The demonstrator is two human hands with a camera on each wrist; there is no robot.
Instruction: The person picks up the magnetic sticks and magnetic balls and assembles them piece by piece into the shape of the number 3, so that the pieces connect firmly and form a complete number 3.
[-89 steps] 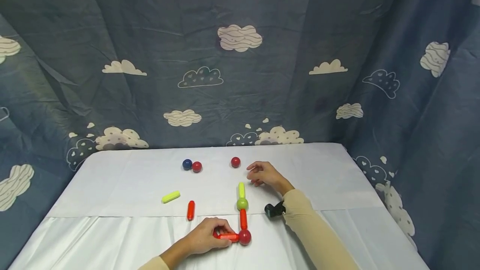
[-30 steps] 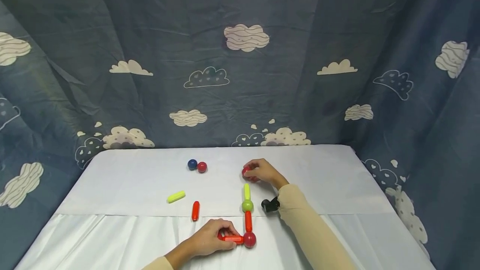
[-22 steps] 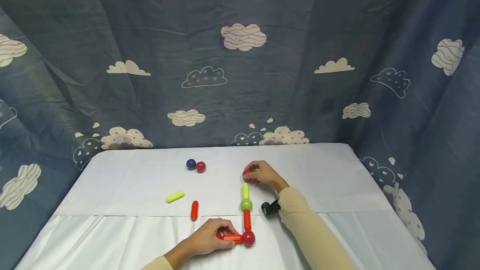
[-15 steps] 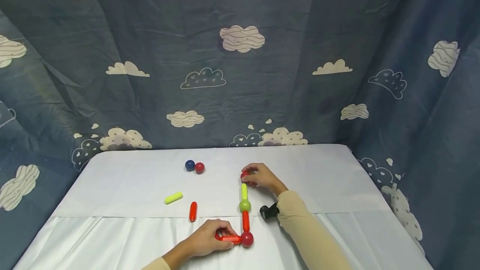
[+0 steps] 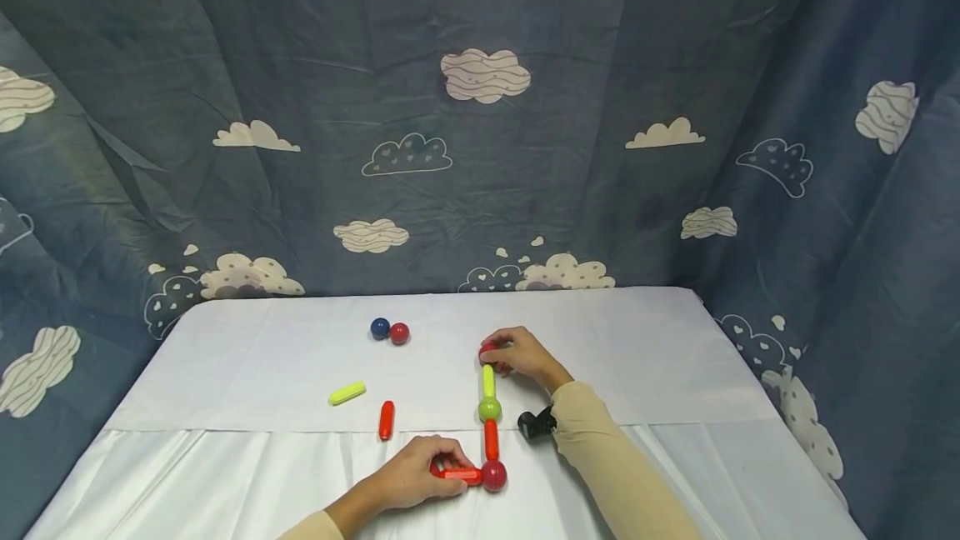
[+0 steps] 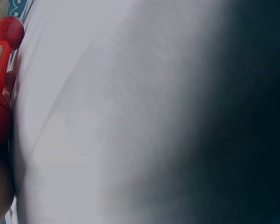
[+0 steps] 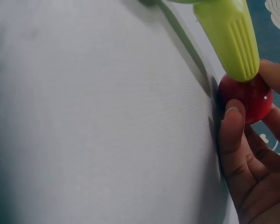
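An L-shaped chain lies on the white cloth: a red ball (image 5: 493, 476) at the corner, a red rod (image 5: 491, 440), a lime-green ball (image 5: 489, 409) and a yellow-green rod (image 5: 488, 380) running away from me. My left hand (image 5: 416, 473) grips the chain's side arm, a red rod (image 5: 461, 476) with another red ball (image 6: 0, 121) at its end, mostly covered by the fingers. At the far end, thumb and fingers of my right hand (image 5: 525, 355) pinch a red ball (image 7: 252, 100). That ball meets the tip of the yellow-green rod in the right wrist view.
Further back on the table sit a blue ball (image 5: 380, 328) and a red ball (image 5: 399, 333), side by side. Left of the chain lie a loose yellow-green rod (image 5: 347, 393) and a loose red rod (image 5: 386, 421). A black wrist camera (image 5: 536, 423) sits by the right sleeve.
My right hand took hold of the lone red ball at the back and brought it toward me to the yellow-green rod's tip. The left hand keeps its grip in place.
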